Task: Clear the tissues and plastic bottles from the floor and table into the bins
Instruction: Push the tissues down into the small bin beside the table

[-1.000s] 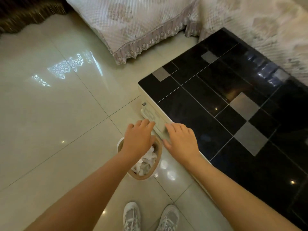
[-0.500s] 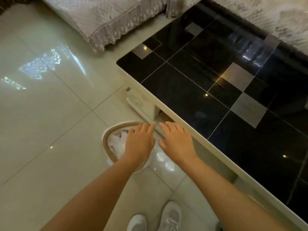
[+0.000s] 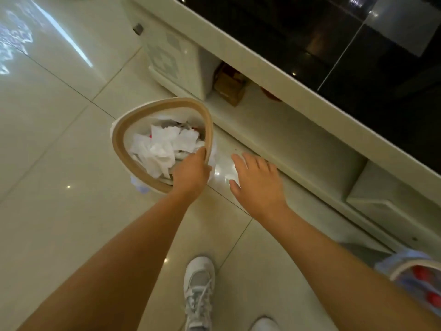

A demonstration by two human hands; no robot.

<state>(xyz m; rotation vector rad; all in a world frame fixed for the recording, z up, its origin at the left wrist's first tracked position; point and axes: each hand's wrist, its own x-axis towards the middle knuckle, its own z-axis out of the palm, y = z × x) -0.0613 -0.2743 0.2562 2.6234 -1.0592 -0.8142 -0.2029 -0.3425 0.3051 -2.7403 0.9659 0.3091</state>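
A small white bin with a tan rim point(image 3: 120, 139) stands on the floor beside the low table, holding several crumpled white tissues point(image 3: 164, 146). My left hand point(image 3: 191, 173) grips the bin's near right rim, fingers curled over the edge. My right hand point(image 3: 257, 182) hovers just right of the bin over the floor, fingers spread and holding nothing. A second bin point(image 3: 420, 278) with a white rim and red items inside shows at the lower right edge, partly hidden by my right forearm.
The low table with a black glossy top point(image 3: 358, 44) and cream frame point(image 3: 274, 75) runs diagonally along the right. A brown box point(image 3: 229, 87) sits on its lower shelf. Glossy tiled floor point(image 3: 47, 163) spreads to the left. My white shoes point(image 3: 199, 290) are below.
My head has dropped closer to the floor. My left hand moved from above the bin down to grip its rim. My right hand stays spread beside the bin.
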